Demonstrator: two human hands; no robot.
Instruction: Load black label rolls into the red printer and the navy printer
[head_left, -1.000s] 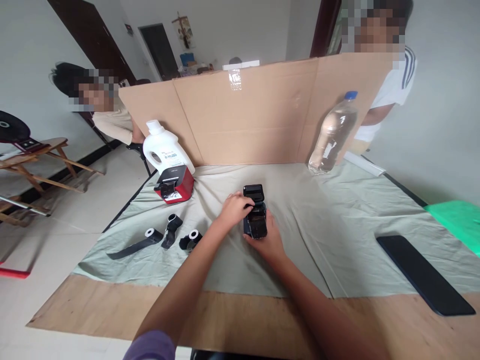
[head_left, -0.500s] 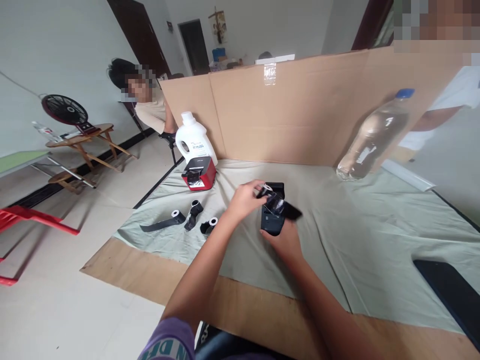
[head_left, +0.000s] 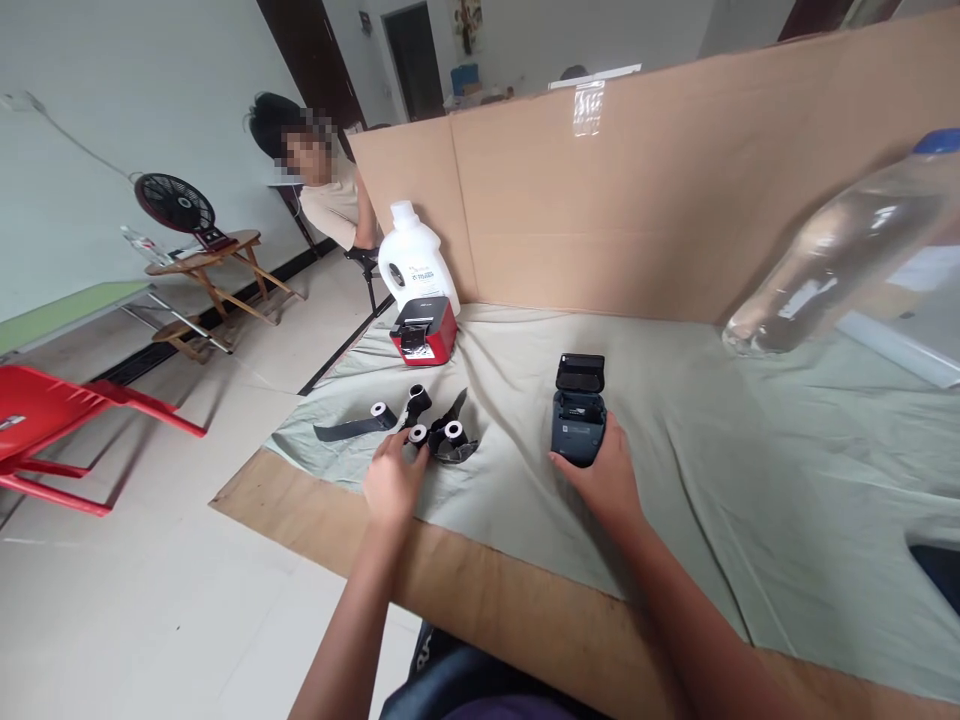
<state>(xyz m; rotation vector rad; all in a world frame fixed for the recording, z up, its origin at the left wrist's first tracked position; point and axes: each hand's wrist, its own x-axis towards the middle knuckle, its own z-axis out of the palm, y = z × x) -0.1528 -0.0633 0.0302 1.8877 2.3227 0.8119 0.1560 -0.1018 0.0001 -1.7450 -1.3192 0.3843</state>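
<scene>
My left hand [head_left: 392, 483] has its fingers closed around a roll of black label paper [head_left: 418, 436], low over the cloth. Right beside it stands another black roll [head_left: 454, 430], with loose strips of dark paper around it. Two more, one roll with its strip unrolled [head_left: 380, 412] and one black roll [head_left: 417, 398], lie just behind. My right hand [head_left: 609, 478] grips a small dark label printer [head_left: 577, 435] from its right side. The printer's lid [head_left: 580, 372] is tipped back and its paper bay shows no roll.
A red and black printer [head_left: 429, 335] stands before a white jug [head_left: 416, 262]. Behind the greenish cloth [head_left: 675, 440] rises a cardboard screen [head_left: 600, 220]. At right lean a large clear bottle [head_left: 832, 270] and, nearer, a dark phone-like object [head_left: 937, 570]. Another person [head_left: 330, 200] sits beyond.
My left hand has carried the black roll from above the printer leftward to the other rolls. My right hand still holds the printer. The view has turned slightly.
</scene>
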